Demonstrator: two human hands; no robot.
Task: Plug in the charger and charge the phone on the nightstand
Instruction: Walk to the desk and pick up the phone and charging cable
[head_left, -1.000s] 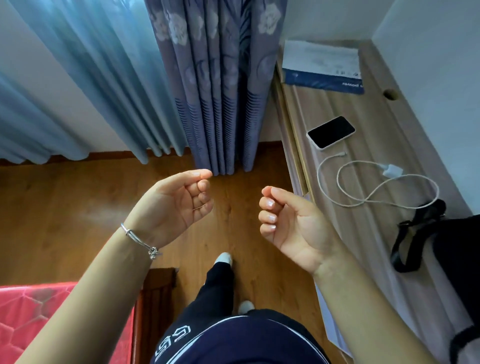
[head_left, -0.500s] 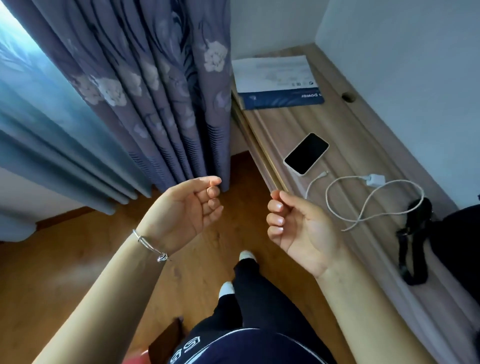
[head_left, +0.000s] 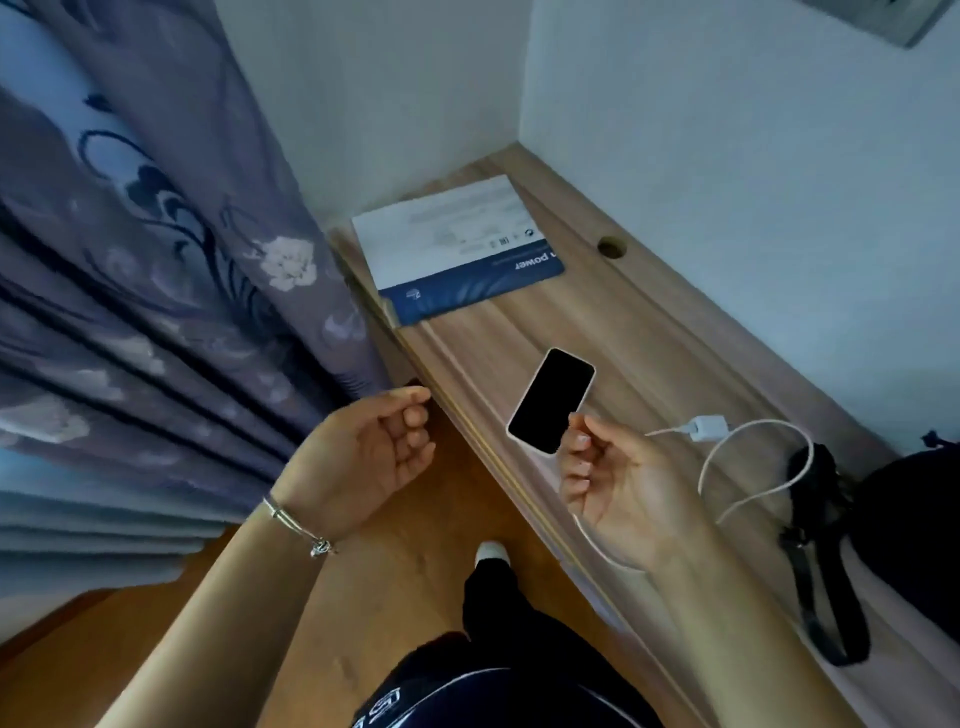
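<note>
A black-screened phone (head_left: 551, 399) lies face up on the long wooden nightstand top (head_left: 639, 332). To its right rests a white charger plug (head_left: 706, 428) with its white cable (head_left: 748, 467) looped on the wood; part of the cable runs behind my right hand. My right hand (head_left: 618, 483) hovers palm up over the top's front edge, fingers loosely curled and holding nothing, fingertips just beside the phone's near end. My left hand (head_left: 363, 457), with a bracelet on the wrist, hangs over the floor left of the nightstand, fingers loosely curled and holding nothing.
A white-and-blue booklet (head_left: 457, 249) lies at the far end of the top, near a round cable hole (head_left: 611, 247). A black bag with a strap (head_left: 831, 561) sits at the right. Patterned curtains (head_left: 156, 312) hang at the left. My legs stand on the wooden floor (head_left: 156, 649).
The view has swung and closed in on the nightstand. My right hand has moved over its front edge, up next to the phone. My left hand has kept its curled pose.
</note>
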